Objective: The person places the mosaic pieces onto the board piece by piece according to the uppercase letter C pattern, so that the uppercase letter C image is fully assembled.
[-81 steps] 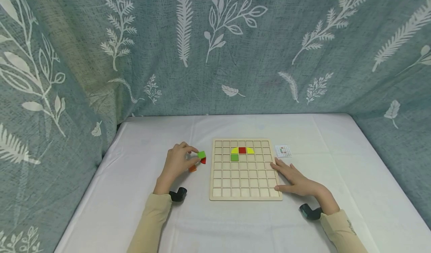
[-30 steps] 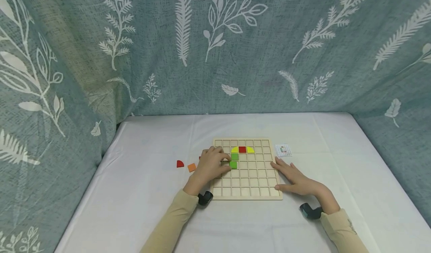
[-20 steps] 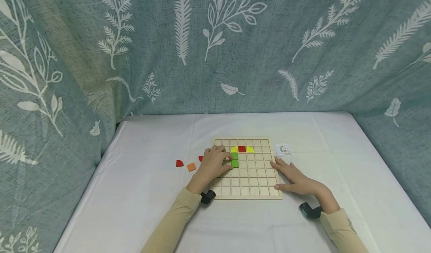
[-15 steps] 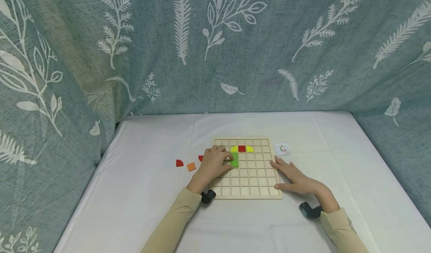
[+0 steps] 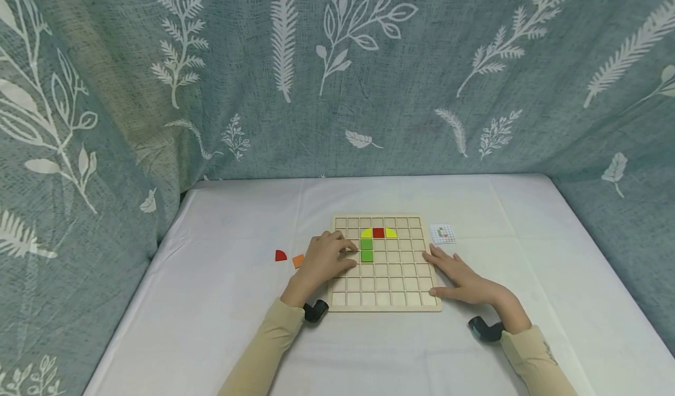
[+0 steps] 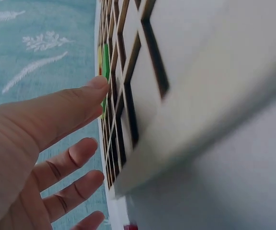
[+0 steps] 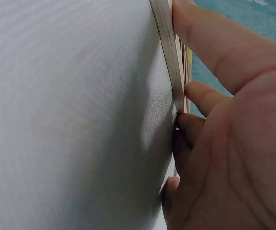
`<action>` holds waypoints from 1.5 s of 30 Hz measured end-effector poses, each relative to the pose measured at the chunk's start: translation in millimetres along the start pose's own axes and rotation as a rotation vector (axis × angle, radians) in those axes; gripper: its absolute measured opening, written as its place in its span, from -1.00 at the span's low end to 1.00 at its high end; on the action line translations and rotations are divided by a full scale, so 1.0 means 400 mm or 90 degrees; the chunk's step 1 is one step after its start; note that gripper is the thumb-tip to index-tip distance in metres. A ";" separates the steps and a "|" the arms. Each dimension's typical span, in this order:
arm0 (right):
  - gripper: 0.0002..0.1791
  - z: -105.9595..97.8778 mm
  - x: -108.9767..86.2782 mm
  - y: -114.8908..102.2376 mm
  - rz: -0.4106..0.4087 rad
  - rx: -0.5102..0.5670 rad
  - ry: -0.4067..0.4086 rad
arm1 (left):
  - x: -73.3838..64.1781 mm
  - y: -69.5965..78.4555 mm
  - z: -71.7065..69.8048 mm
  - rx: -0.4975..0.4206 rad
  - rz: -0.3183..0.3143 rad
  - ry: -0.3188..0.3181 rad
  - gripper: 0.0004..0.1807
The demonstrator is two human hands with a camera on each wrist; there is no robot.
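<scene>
A wooden grid board (image 5: pixel 385 309) lies on the white table. Set in its cells are two yellow quarter-round tiles (image 5: pixel 391 233), a red square tile (image 5: pixel 378 232) between them, and two green square tiles (image 5: pixel 367 256) below the left yellow one. My left hand (image 5: pixel 321 261) hovers over the board's left side, thumb and fingers apart and holding nothing, fingertips just left of the green tiles. In the left wrist view, a green tile (image 6: pixel 105 62) shows past the thumb. My right hand (image 5: pixel 464 279) rests its spread fingers on the board's right edge (image 7: pixel 169 43).
Left of the board lie a red quarter-round tile (image 5: pixel 281 256) and an orange square tile (image 5: pixel 298 260), partly behind the left hand. A small printed pattern card (image 5: pixel 442 234) lies beyond the right hand. A patterned curtain (image 5: pixel 337 79) hangs behind the table.
My left hand brought a green square tile from the left, set it in the cell below the other green one, let go and drew back slightly left. The right hand stayed in place.
</scene>
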State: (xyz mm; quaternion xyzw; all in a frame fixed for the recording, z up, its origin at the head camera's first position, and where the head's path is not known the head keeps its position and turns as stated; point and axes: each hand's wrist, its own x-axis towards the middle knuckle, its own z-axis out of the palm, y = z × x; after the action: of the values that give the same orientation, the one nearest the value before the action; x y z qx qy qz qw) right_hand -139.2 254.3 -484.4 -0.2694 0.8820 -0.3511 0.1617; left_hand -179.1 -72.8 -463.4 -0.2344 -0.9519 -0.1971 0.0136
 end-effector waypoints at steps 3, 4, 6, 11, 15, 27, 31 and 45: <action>-0.16 0.001 0.000 0.000 0.000 0.000 -0.001 | -0.008 -0.010 -0.006 -0.002 -0.010 0.004 -0.75; -0.16 0.001 0.000 0.000 0.000 0.001 -0.002 | -0.011 -0.014 -0.008 -0.001 -0.013 0.005 -0.75; -0.16 0.002 0.000 -0.001 -0.001 0.003 -0.004 | -0.017 -0.021 -0.012 -0.002 -0.022 0.007 -0.76; -0.16 0.004 0.001 -0.001 -0.001 0.003 -0.005 | -0.033 -0.042 -0.019 -0.005 -0.036 0.024 -0.75; -0.16 0.005 0.001 -0.002 -0.001 0.003 -0.006 | -0.047 -0.062 -0.023 -0.012 -0.043 0.042 -0.76; -0.16 0.005 0.001 0.001 -0.002 0.006 -0.004 | -0.089 -0.120 -0.047 -0.025 -0.076 0.067 -0.79; -0.16 0.006 0.000 0.003 -0.002 0.006 0.000 | -0.103 -0.138 -0.053 -0.023 -0.084 0.074 -0.78; -0.16 0.004 -0.001 0.003 -0.001 0.007 -0.001 | -0.152 -0.193 -0.091 -0.017 -0.115 0.096 -0.75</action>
State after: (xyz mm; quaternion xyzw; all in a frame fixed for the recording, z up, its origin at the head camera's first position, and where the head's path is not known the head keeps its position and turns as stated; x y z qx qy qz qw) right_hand -138.6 254.5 -486.4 -0.2692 0.8800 -0.3555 0.1637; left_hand -162.3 -176.4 -465.6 -0.1324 -0.9626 -0.2275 0.0642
